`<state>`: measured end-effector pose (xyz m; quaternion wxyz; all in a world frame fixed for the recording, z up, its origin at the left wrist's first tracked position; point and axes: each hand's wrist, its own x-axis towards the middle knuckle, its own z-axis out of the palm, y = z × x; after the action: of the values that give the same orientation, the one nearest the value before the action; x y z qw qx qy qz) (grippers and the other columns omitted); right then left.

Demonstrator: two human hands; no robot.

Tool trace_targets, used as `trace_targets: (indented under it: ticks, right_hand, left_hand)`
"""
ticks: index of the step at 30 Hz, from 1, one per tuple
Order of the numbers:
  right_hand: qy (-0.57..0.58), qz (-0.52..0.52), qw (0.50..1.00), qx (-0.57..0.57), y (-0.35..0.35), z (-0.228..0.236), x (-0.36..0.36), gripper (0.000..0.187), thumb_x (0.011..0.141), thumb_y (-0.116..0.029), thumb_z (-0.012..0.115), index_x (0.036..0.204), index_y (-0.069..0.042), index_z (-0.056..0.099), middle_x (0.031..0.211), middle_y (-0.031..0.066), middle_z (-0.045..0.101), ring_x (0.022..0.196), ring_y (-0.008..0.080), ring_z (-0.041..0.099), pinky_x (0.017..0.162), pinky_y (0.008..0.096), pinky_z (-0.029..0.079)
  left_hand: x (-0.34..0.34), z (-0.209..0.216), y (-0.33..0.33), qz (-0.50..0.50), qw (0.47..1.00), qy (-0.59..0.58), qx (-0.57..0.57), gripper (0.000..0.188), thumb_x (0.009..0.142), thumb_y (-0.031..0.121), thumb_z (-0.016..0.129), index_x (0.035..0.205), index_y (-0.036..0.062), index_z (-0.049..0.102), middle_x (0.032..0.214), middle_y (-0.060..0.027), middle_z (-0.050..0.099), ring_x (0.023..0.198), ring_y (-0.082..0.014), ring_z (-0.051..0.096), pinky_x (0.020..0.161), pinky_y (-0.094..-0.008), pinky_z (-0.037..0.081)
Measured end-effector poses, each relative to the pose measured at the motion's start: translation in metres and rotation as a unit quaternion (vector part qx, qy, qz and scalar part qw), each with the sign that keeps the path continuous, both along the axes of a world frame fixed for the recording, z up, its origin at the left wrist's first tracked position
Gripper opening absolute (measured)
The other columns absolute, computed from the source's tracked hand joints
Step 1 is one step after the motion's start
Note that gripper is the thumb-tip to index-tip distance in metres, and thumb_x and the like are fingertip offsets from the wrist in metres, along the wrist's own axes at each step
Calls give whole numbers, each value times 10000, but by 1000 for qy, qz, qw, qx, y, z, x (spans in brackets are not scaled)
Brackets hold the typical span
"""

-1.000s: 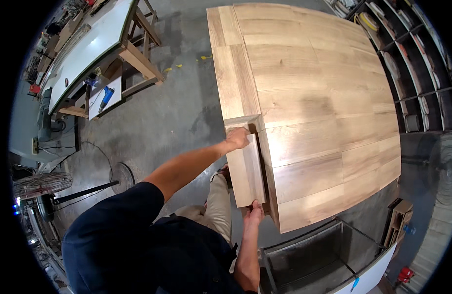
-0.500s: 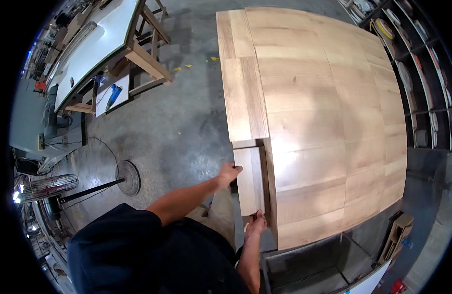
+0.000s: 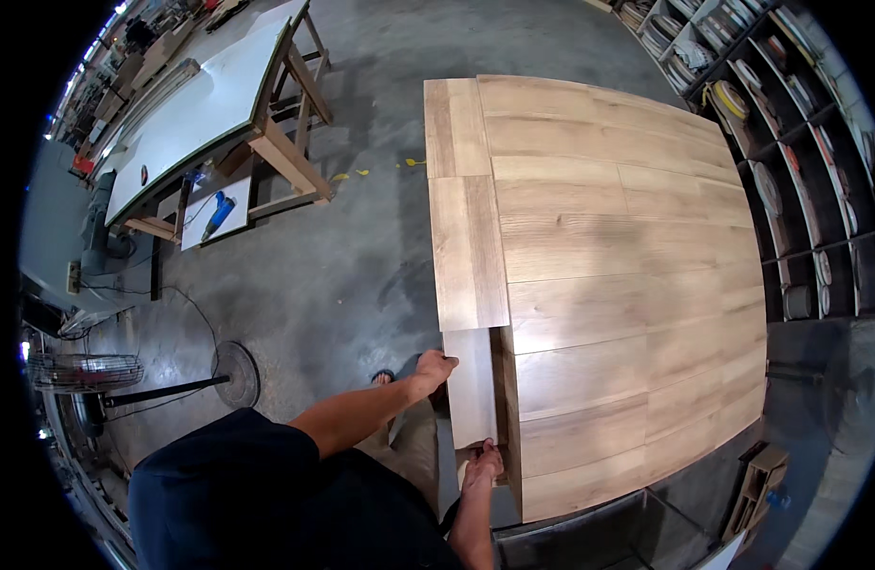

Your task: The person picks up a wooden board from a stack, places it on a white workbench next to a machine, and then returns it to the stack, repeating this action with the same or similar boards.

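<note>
Right hand (image 3: 482,465): fingers curled over the near end of the short wooden board (image 3: 471,388), gripping that edge. Left hand (image 3: 435,366): fingers closed against the board's left long edge near its far end, thumb on top. Both hands have hold of the same board.

The short wooden board runs lengthwise between the two grips, from the right hand at the near end to just past the left hand. Its face is pale and its grain runs along its length. Its right long edge lies beside the left side of the large wooden tabletop (image 3: 627,285), with a narrow dark gap between them. Its far end meets the near end of a longer edge board (image 3: 466,252), which lies flush against the same side of the tabletop; a second edge board (image 3: 451,128) continues beyond that one.

Left of the left hand: grey concrete floor (image 3: 342,247), with a sandalled foot (image 3: 382,377) close to the hand and a pedestal fan (image 3: 86,372) farther out on its round base.

Far left, beyond the grips: a white-topped workbench (image 3: 195,109) on wooden legs, with a blue tool (image 3: 217,211) on a lower panel.

Far right, beyond the tabletop: open shelving (image 3: 808,161) whose compartments hold rolls and stacked material; contents too small to identify further
</note>
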<state>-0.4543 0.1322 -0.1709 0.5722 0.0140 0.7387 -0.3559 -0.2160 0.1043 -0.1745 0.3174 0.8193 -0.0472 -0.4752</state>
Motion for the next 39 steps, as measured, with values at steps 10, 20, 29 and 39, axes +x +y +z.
trace_targets:
  ticks: [10,20,29,39]
  right_hand:
    - [43,70,997,0,-3,25,8,182,780,-66,640,923,-33,533,852,43,587,710,139,548,599,278,449]
    - [-29,-23,998,-41,127,55,-2,63,795,-36,595,757,-51,547,706,78,570,590,202,548,521,312,491]
    - [7,-5,999,45,242,46,-7,69,728,-57,600,759,-55,538,682,98,564,579,219,526,494,303,417]
    - [94,-59,989,-96,290,88,-117,189,817,-116,622,959,9,616,820,74,617,692,172,585,640,314,504]
  left_hand:
    - [29,31,-4,-182,983,-34,23,385,700,342,672,840,-15,641,772,-171,639,756,-281,620,697,-366,468]
    - [141,-17,42,-118,938,320,-57,272,765,316,669,867,71,609,783,-60,590,673,-159,565,567,-287,473]
    - [268,-12,91,-77,993,72,-61,188,764,224,603,684,58,568,611,-52,531,518,-158,511,451,-317,428]
    - [97,-23,136,-409,913,6,-9,147,730,135,639,725,-1,584,605,-91,521,492,-206,501,422,-350,386]
